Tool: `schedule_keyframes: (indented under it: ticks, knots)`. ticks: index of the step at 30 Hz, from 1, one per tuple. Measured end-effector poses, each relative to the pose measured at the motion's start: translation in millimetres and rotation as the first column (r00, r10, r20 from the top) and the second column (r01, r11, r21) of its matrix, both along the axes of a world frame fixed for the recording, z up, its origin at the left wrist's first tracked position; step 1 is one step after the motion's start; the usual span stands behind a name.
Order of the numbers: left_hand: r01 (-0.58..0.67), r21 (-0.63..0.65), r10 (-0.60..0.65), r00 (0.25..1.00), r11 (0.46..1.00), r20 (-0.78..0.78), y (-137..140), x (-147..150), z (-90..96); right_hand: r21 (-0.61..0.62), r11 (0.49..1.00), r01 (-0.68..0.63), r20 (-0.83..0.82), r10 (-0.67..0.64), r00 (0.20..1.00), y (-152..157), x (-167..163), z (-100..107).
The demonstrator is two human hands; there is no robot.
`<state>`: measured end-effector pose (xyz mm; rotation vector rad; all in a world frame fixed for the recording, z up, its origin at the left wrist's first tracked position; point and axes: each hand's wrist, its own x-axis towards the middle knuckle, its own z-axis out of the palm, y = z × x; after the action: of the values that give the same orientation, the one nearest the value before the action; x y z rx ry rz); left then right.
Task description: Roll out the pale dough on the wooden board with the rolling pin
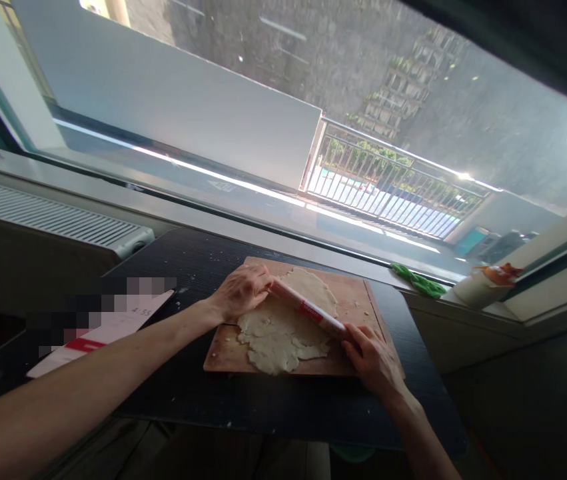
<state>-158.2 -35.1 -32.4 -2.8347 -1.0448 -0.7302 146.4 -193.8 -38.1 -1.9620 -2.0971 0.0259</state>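
Note:
A pale rolling pin (pixel 309 310) with a red label lies slantwise across a sheet of dough (pixel 276 339). The dough is flattened, with ragged, uneven edges. It rests on a wooden cutting board (pixel 224 355), and its front edge reaches the board's near side. My left hand (pixel 243 291) is closed on the pin's far left end. At the near right end, my right hand (pixel 374 360) grips the pin with curled fingers. Both ends of the pin are partly covered by my hands.
The board sits on a dark table (pixel 283 407) dusted with crumbs. A sheet of printed paper (pixel 108 327), partly blurred, lies to the left. Beyond are a radiator (pixel 63 217), a window sill with a green cloth (pixel 418 281), and a white pot (pixel 480 288).

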Motion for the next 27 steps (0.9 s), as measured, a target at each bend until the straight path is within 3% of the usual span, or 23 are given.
schedule_keyframes:
  ticks: [5,8,13,16,19,23,27]
  knots:
    - [0.039,-0.089,-0.040,0.999,0.995,-0.009,-7,-16,-8.9,-0.029,1.000,0.004,-0.044,-0.005,0.999,1,1,-2]
    - [-0.059,-0.179,0.063,0.998,0.982,0.018,-5,-17,-9.7,-0.029,1.000,-0.012,-0.116,0.008,0.993,1,-1,-5]
    - [-0.334,-0.305,0.323,0.942,0.892,-0.088,4,-1,0.7,0.023,0.997,0.067,-0.156,-0.063,0.986,0,10,-7]
    - [-0.385,-0.383,0.347,0.923,0.840,-0.167,13,6,7.3,0.031,0.995,0.092,-0.188,-0.085,0.978,-6,20,-6]
    - [-0.372,-0.487,0.362,0.924,0.790,-0.120,24,12,10.9,-0.009,0.999,0.052,-0.230,-0.052,0.972,-11,24,-5]
    - [-0.300,-0.466,0.334,0.942,0.832,-0.010,33,34,12.8,-0.057,0.998,0.028,-0.337,-0.045,0.940,-11,22,-5]
    - [-0.314,-0.452,0.316,0.946,0.835,-0.073,34,63,15.9,-0.138,0.990,0.041,-0.465,-0.101,0.880,-10,31,-2]
